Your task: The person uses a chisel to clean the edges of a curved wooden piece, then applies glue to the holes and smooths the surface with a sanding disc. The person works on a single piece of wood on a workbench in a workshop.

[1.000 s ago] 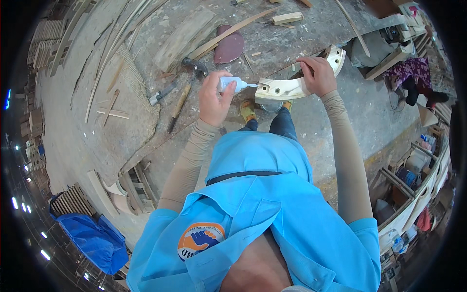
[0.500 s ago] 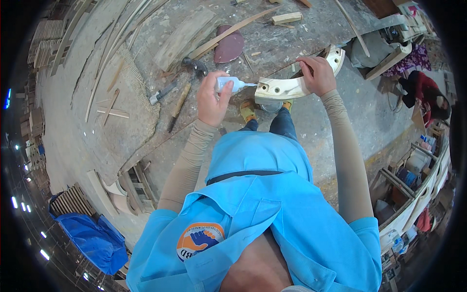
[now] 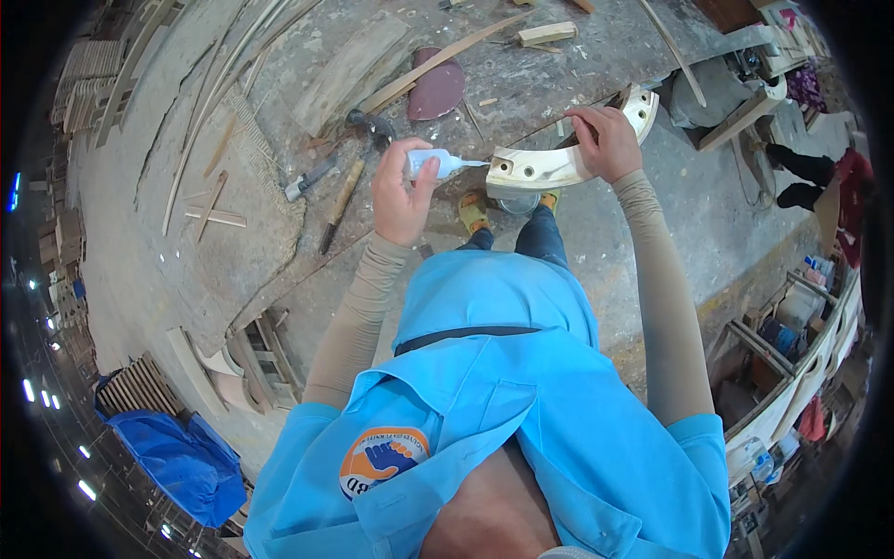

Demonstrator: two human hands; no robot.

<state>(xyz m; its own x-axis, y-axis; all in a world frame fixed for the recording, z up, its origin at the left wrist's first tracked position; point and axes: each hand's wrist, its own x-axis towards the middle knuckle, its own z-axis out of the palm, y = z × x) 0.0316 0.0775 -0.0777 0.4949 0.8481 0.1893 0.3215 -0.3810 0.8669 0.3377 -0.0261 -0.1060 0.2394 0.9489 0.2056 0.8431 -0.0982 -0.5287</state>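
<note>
In my left hand (image 3: pixel 401 194) is a small translucent squeeze bottle (image 3: pixel 436 163), lying nearly level with its thin nozzle toward the right. The nozzle tip is at the left end of a curved, pale wooden piece (image 3: pixel 549 170); whether it touches cannot be made out. Round dark holes run along this piece near both ends. My right hand (image 3: pixel 613 144) is closed over its right part, some fingers hidden behind it. A short sliver of wood shows by the right fingertips.
A hammer (image 3: pixel 371 129), a wooden-handled tool (image 3: pixel 344 203), a dark red sanding disc (image 3: pixel 436 88) and wood strips (image 3: pixel 447 61) lie on the worn bench top. A person in dark red (image 3: pixel 849 200) is at the far right. Blue sheeting (image 3: pixel 182 466) covers something at lower left.
My left hand and the bottle have shifted very slightly left. My right hand keeps its hold on the curved piece. The person at the far right has moved toward the picture's edge.
</note>
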